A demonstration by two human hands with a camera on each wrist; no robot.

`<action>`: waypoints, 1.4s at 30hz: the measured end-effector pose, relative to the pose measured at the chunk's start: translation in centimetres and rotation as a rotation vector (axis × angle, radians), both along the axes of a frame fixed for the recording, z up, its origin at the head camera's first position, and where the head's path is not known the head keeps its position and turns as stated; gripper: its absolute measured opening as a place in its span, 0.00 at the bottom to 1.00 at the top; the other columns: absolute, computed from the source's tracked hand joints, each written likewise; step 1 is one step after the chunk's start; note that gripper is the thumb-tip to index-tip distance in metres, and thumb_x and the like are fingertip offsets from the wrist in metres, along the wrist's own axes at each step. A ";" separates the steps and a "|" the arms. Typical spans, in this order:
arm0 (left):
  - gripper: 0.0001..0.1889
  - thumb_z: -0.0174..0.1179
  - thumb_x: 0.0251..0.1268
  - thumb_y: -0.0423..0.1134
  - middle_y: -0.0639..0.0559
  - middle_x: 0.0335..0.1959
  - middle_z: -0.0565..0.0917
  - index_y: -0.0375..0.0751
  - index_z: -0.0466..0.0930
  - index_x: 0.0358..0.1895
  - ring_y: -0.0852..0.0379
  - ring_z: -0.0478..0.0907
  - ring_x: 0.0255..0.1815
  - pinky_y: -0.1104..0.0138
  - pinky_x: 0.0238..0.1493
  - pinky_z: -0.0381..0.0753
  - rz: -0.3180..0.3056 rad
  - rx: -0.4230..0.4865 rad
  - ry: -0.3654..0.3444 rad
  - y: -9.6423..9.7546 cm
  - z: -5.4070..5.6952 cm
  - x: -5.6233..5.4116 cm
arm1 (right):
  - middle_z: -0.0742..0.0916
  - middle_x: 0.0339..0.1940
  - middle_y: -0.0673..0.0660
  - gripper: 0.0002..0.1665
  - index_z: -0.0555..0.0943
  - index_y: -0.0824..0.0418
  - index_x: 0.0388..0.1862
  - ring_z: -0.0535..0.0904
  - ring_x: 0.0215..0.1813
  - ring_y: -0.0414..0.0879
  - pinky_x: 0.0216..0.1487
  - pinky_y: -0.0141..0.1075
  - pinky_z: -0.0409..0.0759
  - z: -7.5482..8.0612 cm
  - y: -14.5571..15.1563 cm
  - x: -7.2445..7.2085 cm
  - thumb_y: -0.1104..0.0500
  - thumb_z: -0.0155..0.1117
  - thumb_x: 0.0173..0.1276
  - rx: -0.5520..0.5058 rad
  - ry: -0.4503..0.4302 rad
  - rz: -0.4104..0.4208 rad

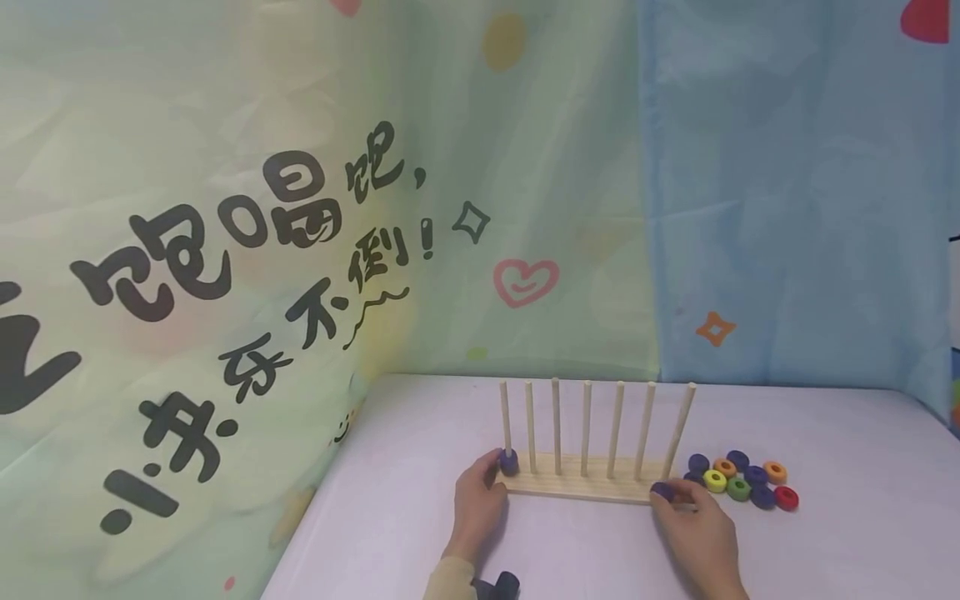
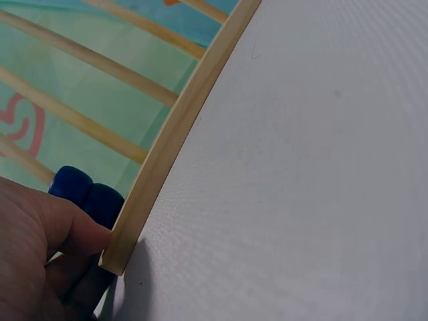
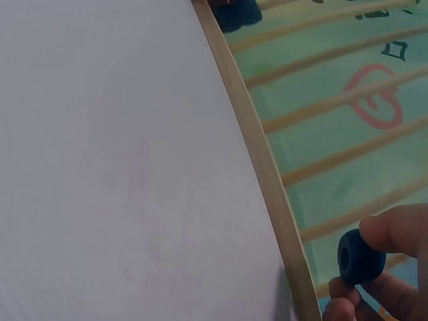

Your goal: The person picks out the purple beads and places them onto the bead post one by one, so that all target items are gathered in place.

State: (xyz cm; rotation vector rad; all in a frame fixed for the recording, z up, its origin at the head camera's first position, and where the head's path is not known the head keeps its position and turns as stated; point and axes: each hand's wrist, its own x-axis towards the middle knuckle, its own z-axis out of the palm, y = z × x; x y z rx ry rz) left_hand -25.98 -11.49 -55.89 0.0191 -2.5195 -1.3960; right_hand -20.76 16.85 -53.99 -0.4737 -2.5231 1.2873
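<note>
A wooden base (image 1: 577,482) stands on the table with several upright pegs in a row. My left hand (image 1: 478,504) grips the base's left end; in the left wrist view its thumb (image 2: 90,234) lies against the front edge. Two dark blue ring beads (image 2: 103,204) are stacked on the leftmost peg (image 1: 506,417). At the other end, my right hand (image 1: 703,529) pinches another dark blue bead (image 3: 364,257) between thumb and fingers, its hole showing. That bead is off the peg, close to the foot of the rightmost peg (image 1: 679,429).
To the right of the base lies a loose group of ring beads, among them a yellow one (image 1: 715,481), a green one (image 1: 738,488), a red one (image 1: 786,498), orange and dark blue ones. Printed cloth (image 1: 525,192) hangs behind and left of the white table (image 1: 375,500).
</note>
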 end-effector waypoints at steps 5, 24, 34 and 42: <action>0.30 0.54 0.46 0.23 0.42 0.58 0.81 0.39 0.78 0.59 0.40 0.75 0.63 0.46 0.66 0.70 -0.002 -0.001 0.027 0.0 -0.1 -0.1 | 0.87 0.45 0.65 0.25 0.78 0.64 0.55 0.83 0.33 0.45 0.34 0.34 0.77 -0.2 -0.8 0.0 0.52 0.67 0.62 -0.020 -0.016 0.040; 0.31 0.54 0.47 0.22 0.43 0.59 0.81 0.40 0.78 0.60 0.41 0.73 0.65 0.47 0.68 0.68 -0.013 0.032 -0.010 0.0 0.1 0.0 | 0.86 0.28 0.54 0.24 0.79 0.60 0.57 0.75 0.21 0.40 0.23 0.30 0.70 0.3 -3.7 0.9 0.57 0.69 0.61 -0.047 -0.019 0.192; 0.31 0.55 0.45 0.23 0.43 0.58 0.81 0.41 0.79 0.59 0.41 0.74 0.64 0.47 0.68 0.68 -0.003 0.020 -0.009 0.0 0.2 0.0 | 0.86 0.48 0.59 0.24 0.80 0.59 0.56 0.77 0.24 0.39 0.25 0.29 0.74 0.3 -5.6 1.3 0.58 0.69 0.60 -0.046 -0.034 0.242; 0.30 0.55 0.46 0.23 0.43 0.58 0.81 0.40 0.79 0.59 0.41 0.75 0.63 0.47 0.67 0.69 -0.008 0.021 0.000 0.0 0.2 -0.1 | 0.87 0.45 0.53 0.23 0.81 0.56 0.53 0.72 0.23 0.39 0.25 0.29 0.71 0.0 -7.5 1.8 0.57 0.71 0.57 -0.016 -0.026 0.280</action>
